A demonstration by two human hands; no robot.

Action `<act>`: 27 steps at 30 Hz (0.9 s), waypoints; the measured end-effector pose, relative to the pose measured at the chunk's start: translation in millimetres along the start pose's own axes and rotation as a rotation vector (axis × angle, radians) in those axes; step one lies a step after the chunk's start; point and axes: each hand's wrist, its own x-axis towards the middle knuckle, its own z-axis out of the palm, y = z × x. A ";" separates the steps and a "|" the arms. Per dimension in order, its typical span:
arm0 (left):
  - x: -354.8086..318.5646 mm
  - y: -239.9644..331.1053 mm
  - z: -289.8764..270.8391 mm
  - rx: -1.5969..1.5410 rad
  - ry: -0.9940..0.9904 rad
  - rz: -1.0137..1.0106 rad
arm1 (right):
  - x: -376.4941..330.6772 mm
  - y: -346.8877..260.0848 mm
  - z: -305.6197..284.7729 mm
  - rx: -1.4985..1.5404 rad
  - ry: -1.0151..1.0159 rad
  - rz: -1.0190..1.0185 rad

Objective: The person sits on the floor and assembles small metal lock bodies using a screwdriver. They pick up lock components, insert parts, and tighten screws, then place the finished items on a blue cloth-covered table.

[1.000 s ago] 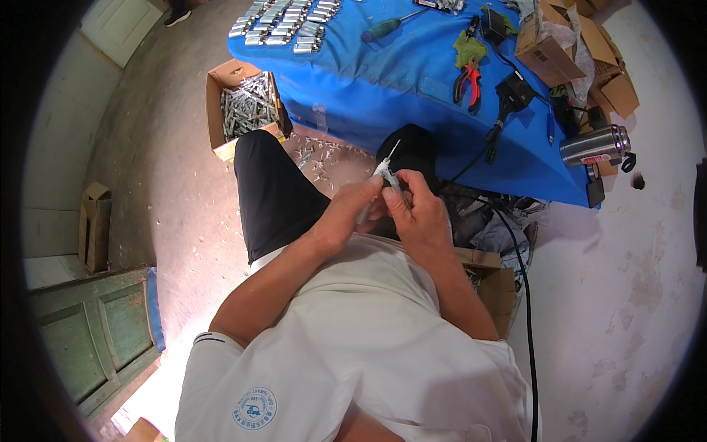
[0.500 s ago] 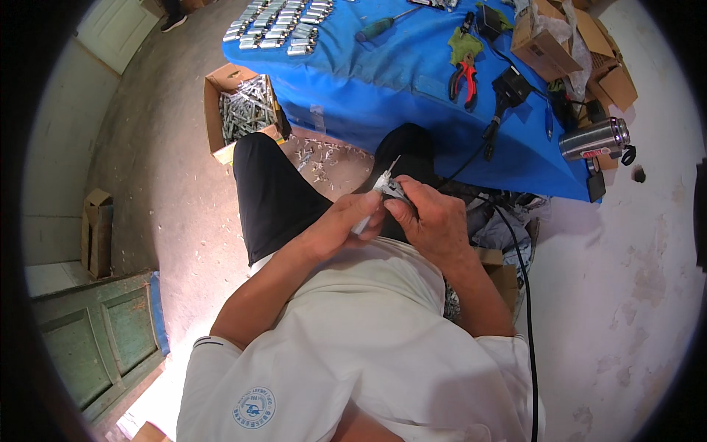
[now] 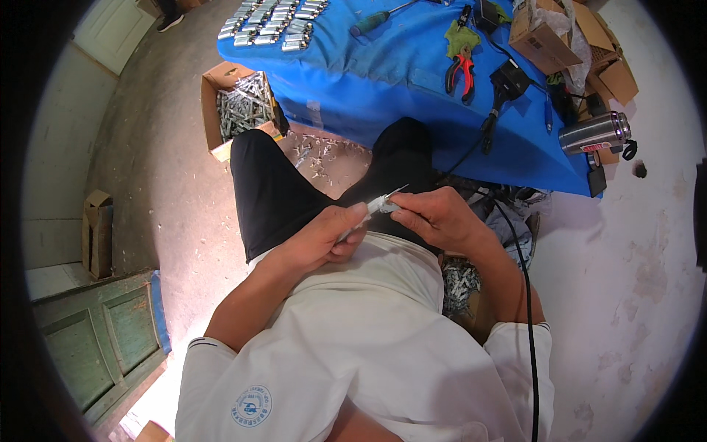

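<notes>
Left of the white shirt (image 3: 353, 317), glare bleached the floor (image 3: 195, 295); farther off beyond the shirt, it dimmed to grey-brown. Fisheye distortion curved the outskirts, black vignetting ringed everything, and fine detail just ahead of the shirt looked soft.

White short-sleeved cloth shirt (image 3: 368, 339). Round blue printed emblem (image 3: 252, 405): left chest of shirt. Thin dark stripe (image 3: 208, 340): left sleeve hem of shirt, apparently repeated at right. Black cloth trousers (image 3: 269, 191): beyond shirt hem. Left hand (image 3: 322, 234), right hand (image 3: 446, 218): bare.

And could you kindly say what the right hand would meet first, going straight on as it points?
Most likely the slender white piece held in the left hand, though depth is unclear.
</notes>
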 end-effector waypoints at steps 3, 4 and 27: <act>-4.2 3.3 -0.4 0.015 0.001 -0.020 | 2.1 -4.2 -5.0 0.057 -0.046 0.027; -4.5 4.4 -0.5 0.016 0.003 -0.024 | 3.7 -5.0 -6.6 0.051 -0.052 0.023; 31.7 7.0 -3.2 0.111 0.265 0.093 | 22.0 4.8 7.9 -0.336 0.179 0.084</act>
